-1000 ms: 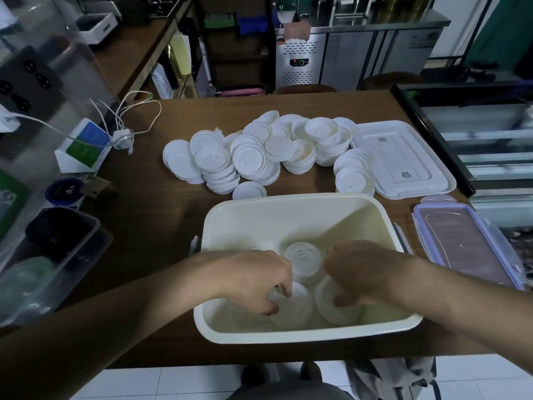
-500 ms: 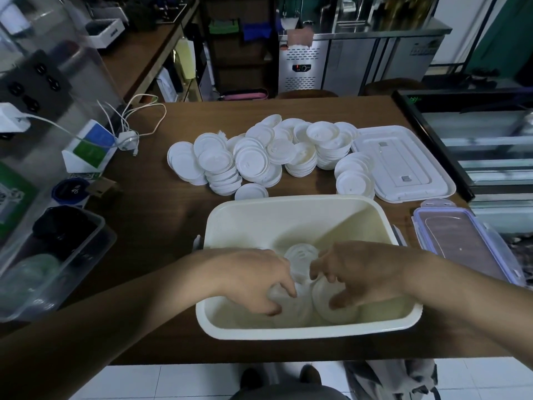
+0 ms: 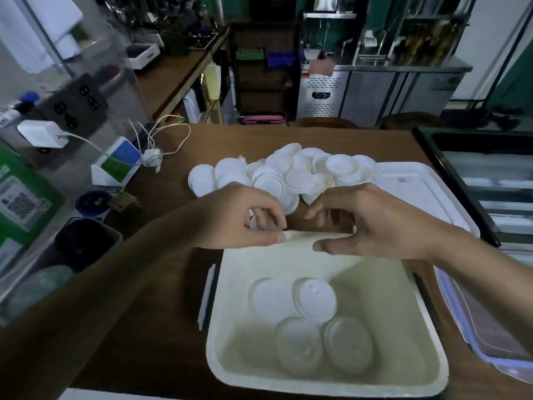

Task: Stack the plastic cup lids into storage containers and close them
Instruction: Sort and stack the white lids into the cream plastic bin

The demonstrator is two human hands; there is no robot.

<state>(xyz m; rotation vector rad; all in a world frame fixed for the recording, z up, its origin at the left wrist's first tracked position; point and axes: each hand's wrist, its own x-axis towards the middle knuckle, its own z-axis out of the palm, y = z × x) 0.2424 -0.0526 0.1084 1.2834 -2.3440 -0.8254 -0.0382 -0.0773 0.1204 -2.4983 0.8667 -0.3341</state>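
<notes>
The left hand (image 3: 239, 217) and right hand (image 3: 377, 223) hover loosely curled over the container (image 3: 331, 262) far rim, gripping nothing visible.

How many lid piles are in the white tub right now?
4, clustered on the tub floor: far-left pile, far-right pile, near-left pile, near-right pile. Lids beneath each top one may be hidden.

My bare forearms stretch forward and angle inward. My left grip (image 3: 236, 223) and right grip (image 3: 377, 223) hover side by side, not touching, palms down, fingers loosely curled, thumbs pointing toward each other.
</notes>
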